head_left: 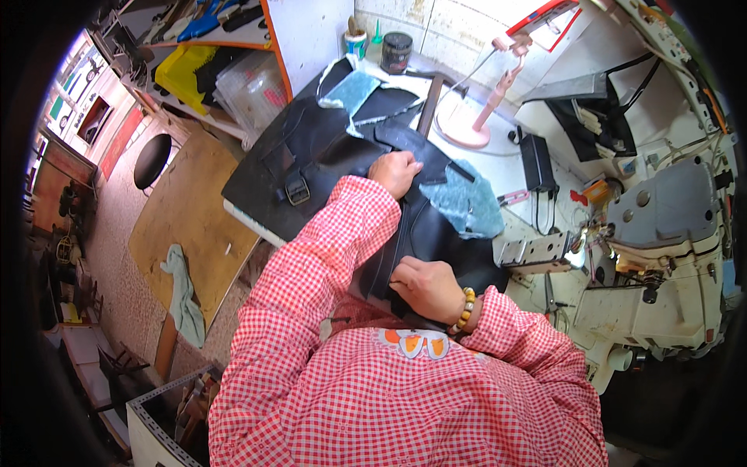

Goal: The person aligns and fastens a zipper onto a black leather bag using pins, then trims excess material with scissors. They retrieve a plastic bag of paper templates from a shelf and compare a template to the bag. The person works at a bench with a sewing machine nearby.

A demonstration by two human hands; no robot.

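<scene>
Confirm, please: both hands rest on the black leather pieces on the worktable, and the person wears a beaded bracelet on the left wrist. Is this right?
Not quite. The beaded bracelet is on the right wrist, not the left, as the head view shows. The rest holds: the left hand and the right hand both rest on the black leather pieces on the worktable.

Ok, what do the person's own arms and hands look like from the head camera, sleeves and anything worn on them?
Both arms wear long sleeves of a red-and-white checked shirt, reaching to the wrists. The left hand is bare, nothing showing on it. The right hand is bare too, with a bracelet of round amber-yellow beads at the wrist. No gloves and no rings visible on the fingers.
</scene>
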